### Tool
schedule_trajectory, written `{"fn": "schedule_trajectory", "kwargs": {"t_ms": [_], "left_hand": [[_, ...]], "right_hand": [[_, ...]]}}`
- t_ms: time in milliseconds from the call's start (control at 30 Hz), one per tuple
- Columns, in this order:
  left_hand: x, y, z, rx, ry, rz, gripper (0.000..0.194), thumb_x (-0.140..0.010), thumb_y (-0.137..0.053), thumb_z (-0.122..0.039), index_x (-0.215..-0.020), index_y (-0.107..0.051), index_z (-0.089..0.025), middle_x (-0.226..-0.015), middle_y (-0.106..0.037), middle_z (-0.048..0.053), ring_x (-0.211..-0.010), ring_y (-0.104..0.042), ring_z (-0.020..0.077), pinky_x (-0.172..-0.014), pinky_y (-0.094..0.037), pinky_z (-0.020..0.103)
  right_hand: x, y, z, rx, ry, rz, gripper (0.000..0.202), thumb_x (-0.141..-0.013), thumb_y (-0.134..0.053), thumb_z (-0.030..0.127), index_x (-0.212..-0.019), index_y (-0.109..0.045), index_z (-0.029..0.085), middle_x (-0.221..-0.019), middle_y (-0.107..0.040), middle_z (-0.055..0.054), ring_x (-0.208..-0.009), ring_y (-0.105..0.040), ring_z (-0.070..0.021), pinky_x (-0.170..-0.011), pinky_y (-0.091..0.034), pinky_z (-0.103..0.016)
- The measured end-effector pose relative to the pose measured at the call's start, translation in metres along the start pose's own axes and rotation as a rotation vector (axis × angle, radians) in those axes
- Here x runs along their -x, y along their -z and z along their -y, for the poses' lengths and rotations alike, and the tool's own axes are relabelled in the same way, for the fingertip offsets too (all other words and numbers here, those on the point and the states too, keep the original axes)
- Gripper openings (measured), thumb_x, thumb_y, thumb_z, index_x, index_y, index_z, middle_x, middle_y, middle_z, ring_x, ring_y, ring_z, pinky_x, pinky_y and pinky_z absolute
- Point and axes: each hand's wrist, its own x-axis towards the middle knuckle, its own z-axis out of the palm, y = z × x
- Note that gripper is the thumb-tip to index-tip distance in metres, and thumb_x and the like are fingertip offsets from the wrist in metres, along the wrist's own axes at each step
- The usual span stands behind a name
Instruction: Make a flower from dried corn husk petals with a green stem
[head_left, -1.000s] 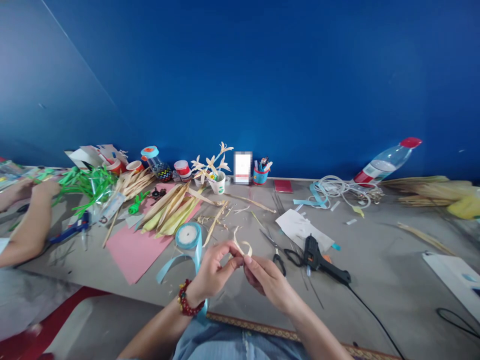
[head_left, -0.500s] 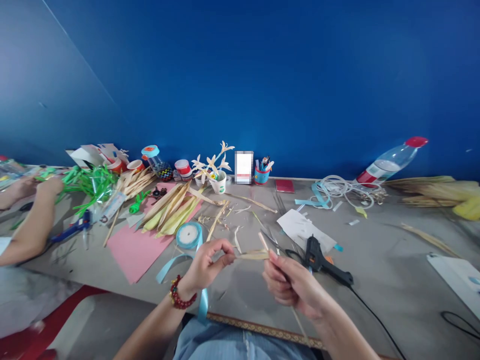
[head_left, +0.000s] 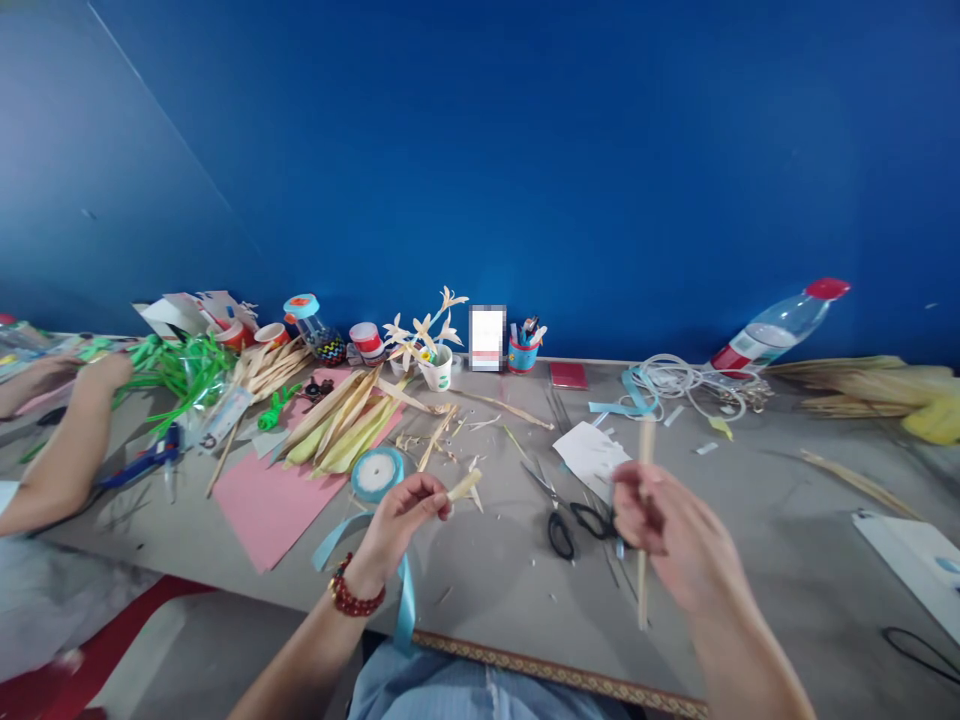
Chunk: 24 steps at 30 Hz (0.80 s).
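Note:
My left hand [head_left: 409, 515], with a red bead bracelet at its wrist, pinches a short piece of dry corn husk [head_left: 465, 486] over the table. On the other side, my right hand [head_left: 671, 530] is closed around a thin pale stick [head_left: 643, 600] held nearly upright; its end shows above the fingers. This hand is slightly blurred. Black-handled scissors [head_left: 560, 535] lie between the hands, their blades pointing away. A roll of light blue ribbon [head_left: 377, 472] lies just beyond my left hand, its loose end hanging over the table edge. My right hand hides the hot glue gun.
Corn husks [head_left: 337, 425] lie on pink paper [head_left: 262, 505] at left. Husk flowers stand in a white cup [head_left: 436, 372] by the wall. A plastic bottle [head_left: 780, 325] leans at right near a white cord [head_left: 675, 380]. Another person's arm [head_left: 71, 440] works at far left among green strips.
My hands have moved apart. The right went rightward with the stick, now over the glue gun, exposing the scissors. The left keeps the husk piece, which no longer reaches my right hand.

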Motion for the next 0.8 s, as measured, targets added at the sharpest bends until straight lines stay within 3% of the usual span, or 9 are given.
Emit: {"fn": "schedule_trajectory", "kwargs": {"t_ms": [67,167,233,333,433,467,533,633,800], "left_hand": [[0.001,-0.008,-0.003,0.067,0.015,0.001,0.011,-0.084,-0.07,-0.027,-0.083,-0.066,-0.016,-0.075,-0.065,0.001,-0.072,-0.059,0.0129,-0.073,-0.044,0.025],[0.001,-0.021,-0.009,0.176,0.028,0.018,0.009,-0.082,-0.072,-0.024,-0.08,-0.066,-0.017,-0.075,-0.064,0.001,-0.07,-0.058,0.0121,-0.073,-0.045,0.025],[0.001,-0.027,-0.011,0.22,0.026,0.028,0.008,-0.081,-0.073,-0.023,-0.079,-0.067,-0.017,-0.076,-0.063,0.001,-0.07,-0.058,0.012,-0.072,-0.045,0.025],[0.001,-0.033,-0.01,0.262,0.003,-0.015,0.008,-0.077,-0.076,-0.021,-0.078,-0.069,-0.017,-0.085,-0.062,0.001,-0.072,-0.058,0.0117,-0.073,-0.046,0.026],[0.0,-0.036,-0.004,0.266,-0.004,-0.096,0.01,-0.074,-0.078,-0.02,-0.076,-0.069,-0.017,-0.083,-0.06,0.0,-0.069,-0.053,0.0095,-0.069,-0.044,0.023],[0.0,-0.037,-0.003,0.262,0.005,-0.11,0.01,-0.074,-0.079,-0.021,-0.077,-0.07,-0.017,-0.08,-0.06,0.0,-0.068,-0.052,0.0092,-0.068,-0.044,0.023],[-0.001,-0.04,-0.001,0.248,0.015,-0.122,0.011,-0.075,-0.078,-0.024,-0.079,-0.07,-0.017,-0.075,-0.06,-0.001,-0.067,-0.052,0.0092,-0.067,-0.042,0.022],[-0.001,-0.048,-0.001,0.213,-0.004,-0.117,0.014,-0.074,-0.079,-0.026,-0.08,-0.071,-0.017,-0.073,-0.062,-0.001,-0.069,-0.053,0.0098,-0.069,-0.043,0.022],[0.001,-0.059,-0.006,0.129,0.031,-0.057,0.018,-0.071,-0.081,-0.029,-0.078,-0.071,-0.016,-0.076,-0.066,0.001,-0.073,-0.056,0.0126,-0.071,-0.044,0.023]], "right_hand": [[0.002,-0.014,-0.028,0.25,-0.108,0.103,0.033,-0.082,-0.066,0.048,-0.096,-0.065,0.018,-0.057,-0.048,0.005,-0.039,-0.033,-0.0069,-0.034,-0.023,-0.018],[-0.001,-0.032,-0.071,0.5,-0.029,0.266,0.042,-0.091,-0.051,0.047,-0.124,-0.054,0.021,-0.068,-0.057,0.003,-0.036,-0.039,-0.0073,-0.034,-0.029,-0.019],[-0.008,-0.039,-0.088,0.665,0.007,0.331,0.049,-0.095,-0.04,0.039,-0.142,-0.039,0.025,-0.083,-0.062,0.0,-0.037,-0.047,-0.009,-0.035,-0.039,-0.021],[-0.024,-0.044,-0.088,0.945,0.175,0.287,0.056,-0.093,-0.037,0.03,-0.148,-0.032,0.021,-0.099,-0.067,-0.008,-0.051,-0.062,-0.0156,-0.057,-0.056,-0.034],[-0.03,-0.049,-0.072,1.131,0.454,0.166,0.042,-0.09,-0.046,0.03,-0.128,-0.057,0.017,-0.115,-0.066,-0.016,-0.093,-0.066,-0.0287,-0.087,-0.052,-0.046],[-0.029,-0.052,-0.067,1.121,0.484,0.161,0.033,-0.091,-0.048,0.032,-0.115,-0.064,0.018,-0.113,-0.067,-0.016,-0.098,-0.064,-0.0301,-0.088,-0.05,-0.045],[-0.02,-0.058,-0.06,0.968,0.41,0.229,0.026,-0.094,-0.049,0.036,-0.095,-0.069,0.019,-0.097,-0.07,-0.012,-0.09,-0.065,-0.0268,-0.079,-0.052,-0.038],[-0.005,-0.069,-0.06,0.599,0.236,0.317,0.027,-0.093,-0.055,0.042,-0.092,-0.067,0.018,-0.083,-0.069,-0.006,-0.074,-0.063,-0.0198,-0.067,-0.05,-0.028],[0.001,-0.076,-0.061,0.396,0.203,0.188,0.031,-0.087,-0.064,0.044,-0.072,-0.06,0.017,-0.066,-0.057,0.0,-0.061,-0.052,-0.014,-0.058,-0.042,-0.024]]}}
